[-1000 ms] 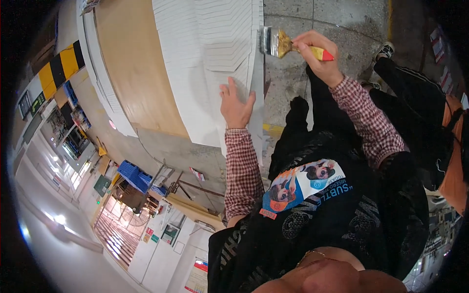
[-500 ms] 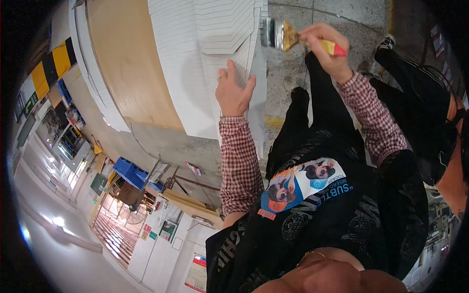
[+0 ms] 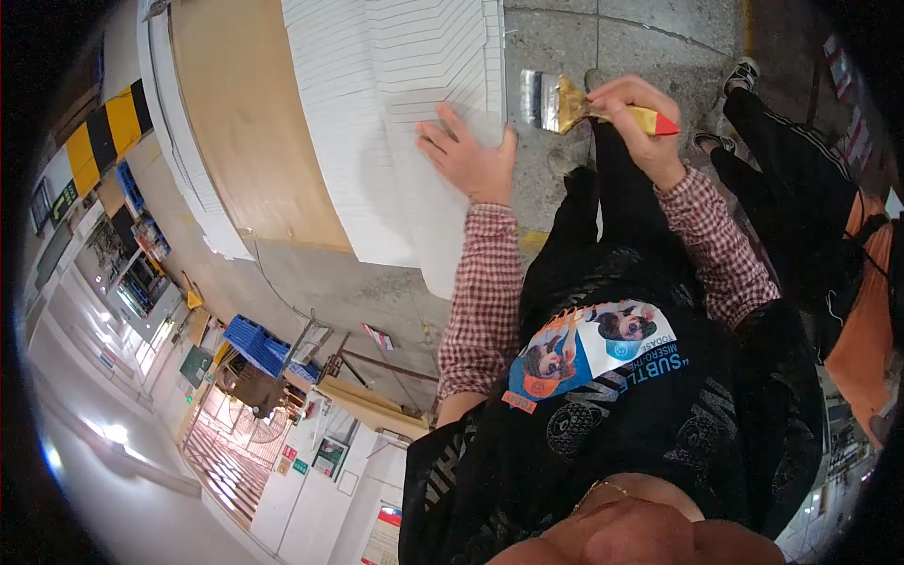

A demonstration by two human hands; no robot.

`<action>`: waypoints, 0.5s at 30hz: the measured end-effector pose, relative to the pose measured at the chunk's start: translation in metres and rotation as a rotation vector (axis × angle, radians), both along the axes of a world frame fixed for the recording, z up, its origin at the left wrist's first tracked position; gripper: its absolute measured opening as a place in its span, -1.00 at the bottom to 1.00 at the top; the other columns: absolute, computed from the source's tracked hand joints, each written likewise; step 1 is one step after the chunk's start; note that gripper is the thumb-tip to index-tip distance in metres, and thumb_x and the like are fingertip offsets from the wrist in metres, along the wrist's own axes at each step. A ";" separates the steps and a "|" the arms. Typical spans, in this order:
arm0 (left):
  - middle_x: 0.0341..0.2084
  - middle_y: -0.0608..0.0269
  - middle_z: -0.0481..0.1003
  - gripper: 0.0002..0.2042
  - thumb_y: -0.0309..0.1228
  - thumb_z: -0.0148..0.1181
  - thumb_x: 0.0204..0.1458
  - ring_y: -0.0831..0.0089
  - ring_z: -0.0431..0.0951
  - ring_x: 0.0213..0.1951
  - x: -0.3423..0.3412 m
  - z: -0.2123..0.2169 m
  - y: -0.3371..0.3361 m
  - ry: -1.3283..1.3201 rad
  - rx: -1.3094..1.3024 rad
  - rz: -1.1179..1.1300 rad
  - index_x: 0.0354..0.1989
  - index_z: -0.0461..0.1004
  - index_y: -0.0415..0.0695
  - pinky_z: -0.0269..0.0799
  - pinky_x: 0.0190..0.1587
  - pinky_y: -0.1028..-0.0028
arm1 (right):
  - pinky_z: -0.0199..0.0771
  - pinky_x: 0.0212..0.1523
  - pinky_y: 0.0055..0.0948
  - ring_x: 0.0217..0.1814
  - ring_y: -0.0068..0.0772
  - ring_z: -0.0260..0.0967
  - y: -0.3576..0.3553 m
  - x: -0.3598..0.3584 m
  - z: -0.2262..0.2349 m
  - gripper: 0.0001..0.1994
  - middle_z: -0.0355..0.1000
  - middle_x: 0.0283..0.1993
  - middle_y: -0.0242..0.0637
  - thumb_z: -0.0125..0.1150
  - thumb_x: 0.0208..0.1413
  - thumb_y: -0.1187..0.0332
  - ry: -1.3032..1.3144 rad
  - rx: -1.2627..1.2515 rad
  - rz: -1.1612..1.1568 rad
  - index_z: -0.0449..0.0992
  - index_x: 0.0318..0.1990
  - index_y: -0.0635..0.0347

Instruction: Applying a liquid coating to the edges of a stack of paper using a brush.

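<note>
Holding paintbrush point(image 3: 572, 105), wearing lettered shirt point(image 3: 617, 405)

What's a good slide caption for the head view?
Left hand spread on white lined sheets, right hand holding a wide paintbrush past their right edge.

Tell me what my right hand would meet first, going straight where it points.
Your right hand, brush leading, would likely meet the edge of the white lined sheets first, near your left hand; depth is unclear, it might pass above.
</note>
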State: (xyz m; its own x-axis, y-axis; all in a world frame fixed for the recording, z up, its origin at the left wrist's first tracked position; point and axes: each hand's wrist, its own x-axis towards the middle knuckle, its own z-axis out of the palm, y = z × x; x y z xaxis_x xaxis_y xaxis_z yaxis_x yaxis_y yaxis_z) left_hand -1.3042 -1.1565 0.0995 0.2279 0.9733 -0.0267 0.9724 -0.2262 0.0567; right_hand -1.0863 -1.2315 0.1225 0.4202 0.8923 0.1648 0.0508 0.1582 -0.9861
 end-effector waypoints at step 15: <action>0.14 -0.39 0.17 -0.26 -0.13 0.18 -0.06 -0.26 0.14 0.20 -0.064 0.043 -0.029 -0.209 -0.372 -0.175 0.28 0.07 -0.19 0.13 0.19 0.13 | 0.44 -0.28 -0.50 -0.31 -0.45 0.45 0.001 0.001 -0.020 -0.93 0.49 -0.34 -0.26 0.14 0.05 0.49 -0.185 0.084 -0.108 0.50 -0.41 0.30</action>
